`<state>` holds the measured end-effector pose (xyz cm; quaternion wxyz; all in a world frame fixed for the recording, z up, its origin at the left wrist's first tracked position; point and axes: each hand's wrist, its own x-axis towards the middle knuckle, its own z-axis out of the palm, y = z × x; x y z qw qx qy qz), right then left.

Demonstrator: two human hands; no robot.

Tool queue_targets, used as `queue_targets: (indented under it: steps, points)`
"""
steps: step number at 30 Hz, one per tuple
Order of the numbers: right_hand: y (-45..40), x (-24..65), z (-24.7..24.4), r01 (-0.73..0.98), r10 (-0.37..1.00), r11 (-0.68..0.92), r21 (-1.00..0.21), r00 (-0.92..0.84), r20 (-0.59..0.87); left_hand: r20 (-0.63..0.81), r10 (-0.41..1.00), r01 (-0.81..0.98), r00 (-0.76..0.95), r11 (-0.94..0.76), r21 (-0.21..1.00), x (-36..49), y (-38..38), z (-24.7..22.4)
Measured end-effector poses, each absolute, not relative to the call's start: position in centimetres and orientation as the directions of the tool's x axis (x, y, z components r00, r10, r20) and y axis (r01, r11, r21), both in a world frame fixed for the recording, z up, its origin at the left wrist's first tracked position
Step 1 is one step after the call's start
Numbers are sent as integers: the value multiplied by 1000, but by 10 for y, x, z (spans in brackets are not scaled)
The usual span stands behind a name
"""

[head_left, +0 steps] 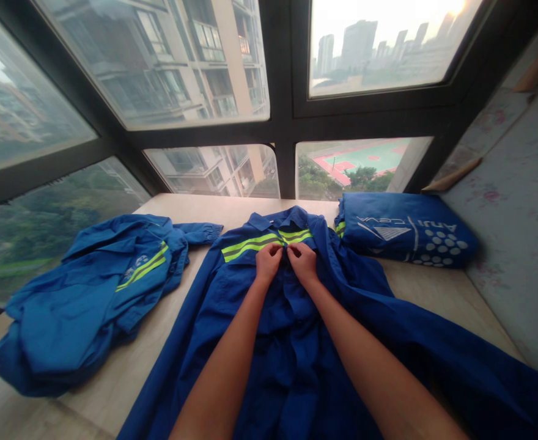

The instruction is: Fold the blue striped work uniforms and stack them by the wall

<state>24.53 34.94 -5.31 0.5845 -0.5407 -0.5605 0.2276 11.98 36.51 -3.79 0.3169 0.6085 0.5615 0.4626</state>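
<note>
A blue work jacket [232,293] with yellow-green reflective stripes lies spread on the window ledge, its collar toward the window and its sleeves out to both sides. My left hand [269,261] pinches the front edge of the jacket just below the stripe. Close beside it, my right hand [302,260] pinches the opposite front edge, so both hands meet at the chest opening. The small fastening between the fingertips is too hidden to make out. Below the hands, the front placket runs down between my forearms.
On the left lies another blue jacket [81,305] with a striped chest, loosely folded. A folded blue garment with white printing [401,229] rests at the back right, against the papered wall [516,244]. Dark window frames [282,122] rise behind the pale ledge [195,260].
</note>
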Motion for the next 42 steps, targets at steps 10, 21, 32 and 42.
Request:
queue_targets:
  steps: [10,21,32,42]
  points:
    - [351,246,-55,361,864,331,-872,257,434,200,980,341,-13,-184,922,118,369,-42]
    - [351,246,-56,371,875,346,-861,202,439,184,982,310,30,-184,933,116,368,-38]
    - [351,245,-58,394,878,337,-855,196,437,86,981,259,-173,-39,965,129,372,-45]
    - [351,244,-57,411,878,323,-853,207,432,-70,963,124,-261,105,987,136,371,-50]
